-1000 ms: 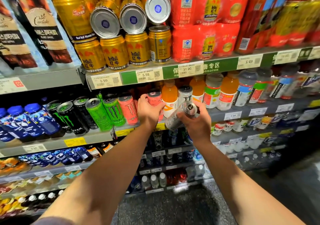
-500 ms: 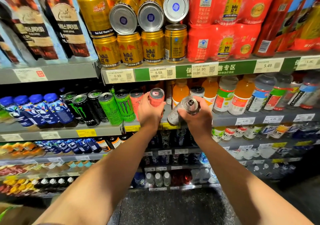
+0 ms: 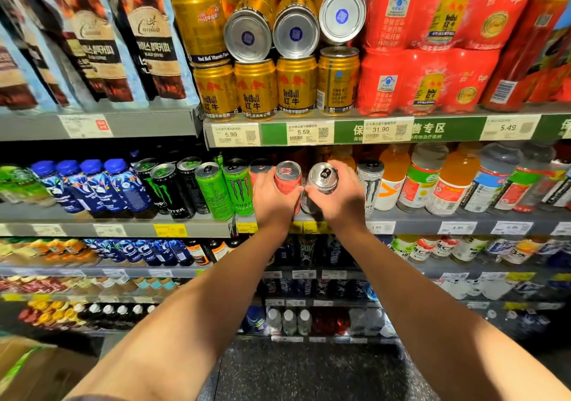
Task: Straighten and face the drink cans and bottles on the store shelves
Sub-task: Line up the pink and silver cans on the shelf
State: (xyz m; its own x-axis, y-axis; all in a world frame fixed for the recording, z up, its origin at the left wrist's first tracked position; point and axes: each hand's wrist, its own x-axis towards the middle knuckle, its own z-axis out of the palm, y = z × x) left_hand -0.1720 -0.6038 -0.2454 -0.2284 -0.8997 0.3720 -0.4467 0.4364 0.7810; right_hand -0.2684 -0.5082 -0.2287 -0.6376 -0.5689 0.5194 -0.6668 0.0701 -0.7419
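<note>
On the middle shelf (image 3: 123, 229), my left hand (image 3: 273, 198) grips a pink-red energy can (image 3: 288, 178) that stands upright among green and black Monster cans (image 3: 238, 189). Just to its right, my right hand (image 3: 338, 200) holds a silver-white can (image 3: 319, 184), its top tipped toward me, right at the shelf front. Another white can (image 3: 370, 184) stands to the right of it, then orange juice bottles (image 3: 391, 175).
Gold Red Bull cans (image 3: 256, 88), some lying on their sides, and red multipacks (image 3: 426, 79) fill the shelf above. Blue bottles (image 3: 92, 187) stand at the left. Lower shelves hold more bottles. A cardboard box (image 3: 27, 369) sits on the floor, bottom left.
My right hand has carried the silver-white can from in front of the shelf up and in beside the pink-red can. The left hand has stayed on the pink-red can.
</note>
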